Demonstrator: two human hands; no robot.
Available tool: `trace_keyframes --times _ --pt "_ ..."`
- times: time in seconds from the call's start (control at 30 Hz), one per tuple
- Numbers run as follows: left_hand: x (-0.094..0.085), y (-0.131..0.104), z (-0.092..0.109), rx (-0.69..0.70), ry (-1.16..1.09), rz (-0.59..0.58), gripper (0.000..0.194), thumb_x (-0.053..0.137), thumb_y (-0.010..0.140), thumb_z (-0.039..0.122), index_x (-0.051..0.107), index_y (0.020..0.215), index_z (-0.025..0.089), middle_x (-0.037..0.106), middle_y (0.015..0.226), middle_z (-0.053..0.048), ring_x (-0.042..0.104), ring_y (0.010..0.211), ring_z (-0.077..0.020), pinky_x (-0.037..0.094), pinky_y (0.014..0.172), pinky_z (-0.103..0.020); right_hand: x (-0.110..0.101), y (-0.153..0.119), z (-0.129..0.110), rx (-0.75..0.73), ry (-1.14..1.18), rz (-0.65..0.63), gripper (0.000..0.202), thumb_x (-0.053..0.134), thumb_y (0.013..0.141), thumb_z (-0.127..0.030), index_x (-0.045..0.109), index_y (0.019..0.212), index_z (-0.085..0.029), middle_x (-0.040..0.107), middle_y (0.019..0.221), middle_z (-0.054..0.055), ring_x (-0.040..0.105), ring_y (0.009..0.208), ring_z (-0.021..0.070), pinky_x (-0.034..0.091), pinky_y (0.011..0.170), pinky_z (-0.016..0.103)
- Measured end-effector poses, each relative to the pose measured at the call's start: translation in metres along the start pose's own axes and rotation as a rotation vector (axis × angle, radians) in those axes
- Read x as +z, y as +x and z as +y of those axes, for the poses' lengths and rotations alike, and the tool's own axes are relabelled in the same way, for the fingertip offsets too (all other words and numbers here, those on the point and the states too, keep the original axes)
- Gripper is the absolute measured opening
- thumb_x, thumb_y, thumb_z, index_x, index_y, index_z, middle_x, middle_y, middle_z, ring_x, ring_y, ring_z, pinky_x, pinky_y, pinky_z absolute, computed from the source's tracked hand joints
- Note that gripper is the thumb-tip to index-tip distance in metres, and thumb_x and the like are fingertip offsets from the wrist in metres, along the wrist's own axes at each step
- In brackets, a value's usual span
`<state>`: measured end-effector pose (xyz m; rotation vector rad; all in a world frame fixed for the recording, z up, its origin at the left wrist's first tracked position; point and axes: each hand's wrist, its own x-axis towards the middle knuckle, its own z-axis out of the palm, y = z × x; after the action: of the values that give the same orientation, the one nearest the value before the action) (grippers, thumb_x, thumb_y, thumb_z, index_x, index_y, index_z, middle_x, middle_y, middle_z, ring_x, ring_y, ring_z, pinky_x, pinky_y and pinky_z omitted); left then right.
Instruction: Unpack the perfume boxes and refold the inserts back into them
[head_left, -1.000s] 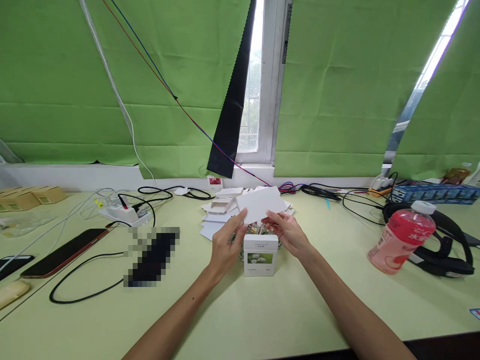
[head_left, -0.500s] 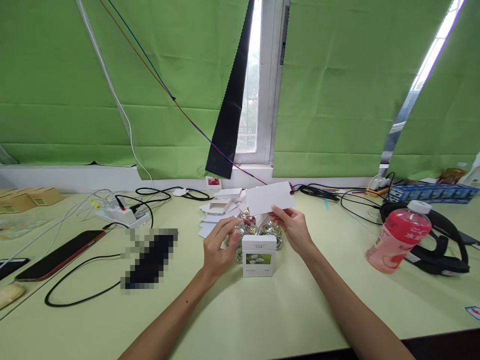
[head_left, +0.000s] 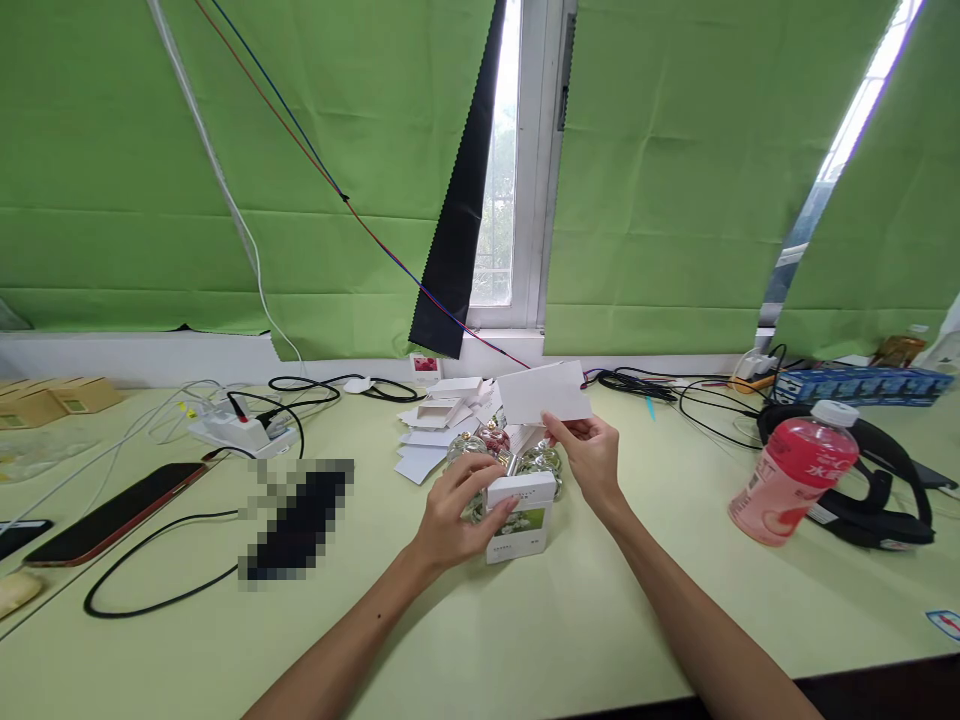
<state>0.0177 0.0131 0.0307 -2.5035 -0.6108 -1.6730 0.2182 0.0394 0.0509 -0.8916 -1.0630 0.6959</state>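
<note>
Left hand: closing on the left side of the flower box, with the thumb pressing its front and the fingers curving around its top and back
Right hand: pinching the lower edge of the white card between thumb and fingers
White card: hovering above the glass ornaments, showing a plain face
Flower box: standing slightly tilted on the near side of the glass ornaments, showing white flowers on green
Glass ornaments: clustering between the flower box and the paper pile, one looking red
Paper pile: spreading over the table on the far left of the glass ornaments
Red-picture box: standing beyond the paper pile, by the wall
Pink bottle: standing on the right, with the black headset lying just beside it
Blue packs: lining up at the far right
Red-edged phone: lying on the left, near the power strip
Pixelated patch: hiding something dark between the red-edged phone and the left hand
Green curtains: hanging on both sides of the window
</note>
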Motion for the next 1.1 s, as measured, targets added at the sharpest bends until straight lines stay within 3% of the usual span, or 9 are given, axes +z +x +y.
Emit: trace_keyframes --times 0.4,0.67,0.9,1.1 --pt "0.002 -0.004 0.000 0.116 0.002 -0.034 0.031 0.068 0.081 0.012 0.060 0.110 0.021 0.062 0.100 -0.009 0.061 0.085 -0.0166 0.052 0.060 -0.025 -0.001 -0.002 0.003 -0.033 -0.055 0.018 0.036 0.079 0.071 -0.046 0.071 0.085 -0.014 0.072 0.069 0.005 0.063 0.057 0.0168 0.053 0.058 0.029" --pt "0.006 -0.007 0.005 0.095 -0.093 -0.061 0.037 0.061 0.085 0.006 0.058 0.118 0.023 0.057 0.110 -0.011 0.060 0.097 -0.0183 0.056 0.066 -0.027 -0.001 -0.004 0.006 -0.047 -0.077 0.018 0.037 0.079 0.071 -0.046 0.071 0.088 -0.014 0.073 0.071 0.005 0.064 0.059 0.0179 0.055 0.059 0.030" --pt "0.008 -0.004 0.009 -0.019 -0.200 -0.167 0.034 0.058 0.085 0.003 0.062 0.113 0.023 0.054 0.120 -0.013 0.057 0.107 -0.0212 0.056 0.080 -0.036 -0.001 -0.003 0.005 -0.051 -0.083 0.025 0.037 0.079 0.071 -0.046 0.071 0.086 -0.014 0.073 0.070 0.005 0.063 0.056 0.0168 0.054 0.057 0.030" --pt "0.007 -0.004 0.011 -0.017 -0.218 -0.173 0.039 0.053 0.082 0.001 0.064 0.111 0.025 0.054 0.120 -0.012 0.056 0.110 -0.0229 0.055 0.081 -0.038 0.000 -0.004 0.004 -0.050 -0.073 0.013 0.036 0.078 0.072 -0.047 0.071 0.086 -0.014 0.073 0.071 0.005 0.064 0.058 0.0176 0.054 0.059 0.030"
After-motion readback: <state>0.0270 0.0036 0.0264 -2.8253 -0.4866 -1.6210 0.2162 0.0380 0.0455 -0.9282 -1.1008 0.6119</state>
